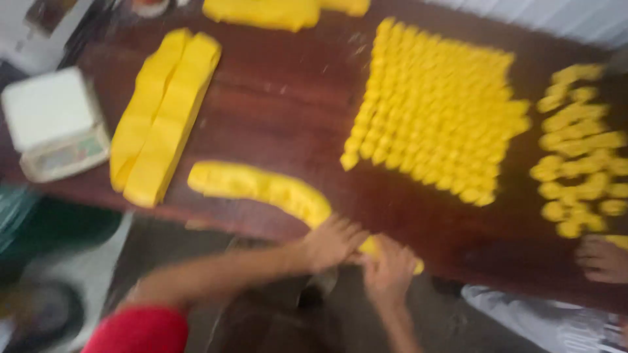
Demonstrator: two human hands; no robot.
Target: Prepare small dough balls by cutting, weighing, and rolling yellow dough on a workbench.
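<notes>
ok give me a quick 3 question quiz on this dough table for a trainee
1. True or false: both hands, left hand and right hand, are at the near end of the yellow dough log.
2. What sits at the left end of the wooden table? A) white scale B) rolling pin C) metal bowl
3. Fill in: the neat block of small dough pieces lies to the ___ of the folded dough strips.

Key: 1 true; 2 A, the white scale; 3 right.
</notes>
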